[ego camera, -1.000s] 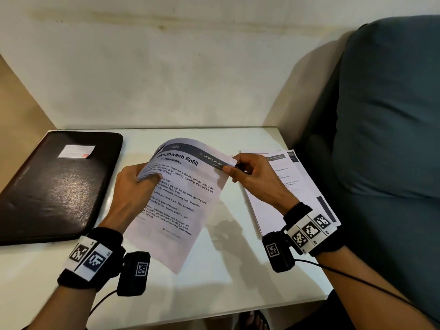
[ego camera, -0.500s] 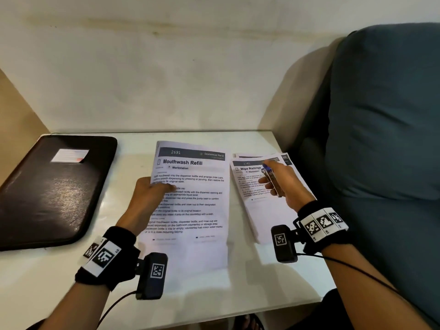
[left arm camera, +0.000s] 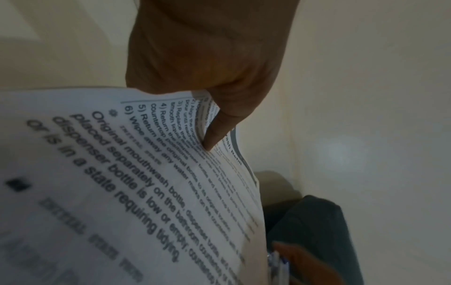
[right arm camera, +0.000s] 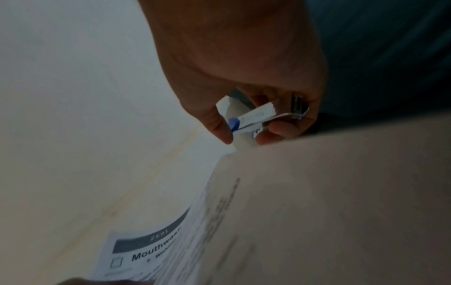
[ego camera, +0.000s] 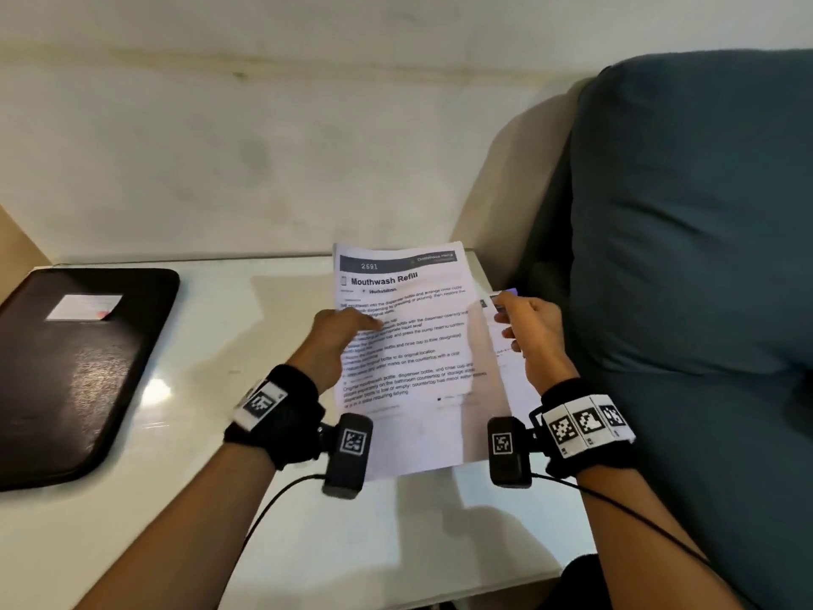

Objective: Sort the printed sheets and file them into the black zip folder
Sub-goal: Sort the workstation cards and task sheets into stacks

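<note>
Left hand [ego camera: 334, 341] closed on the left edge of the "Mouthwash Refill" sheet [ego camera: 413, 358], thumb on the printed face, the other fingers hidden under the paper; in the left wrist view the thumb [left arm camera: 217, 131] pressed into a fold of the page. Sheet held off the white table [ego camera: 228, 358], near the middle of the head view, its top tipped toward 12 o'clock and its right side overlapping the stack of printed sheets [ego camera: 506, 345] at 3 o'clock. Of that stack, only a narrow strip seen past the held sheet's right edge.

Right hand [ego camera: 532, 332] curled around a small stapler-like tool [right arm camera: 266, 115], metal with a blue tip, thumb and fingers closed on it, a white corner of paper caught at its jaw. Exact kind of tool not clear through the blur.

Black zip folder [ego camera: 75, 367] flat on the table at 9 o'clock, closed, well apart from both hands, a pale label [ego camera: 83, 306] on its top. Teal cushion [ego camera: 686, 257] filling the 3 o'clock side beyond the table edge.
</note>
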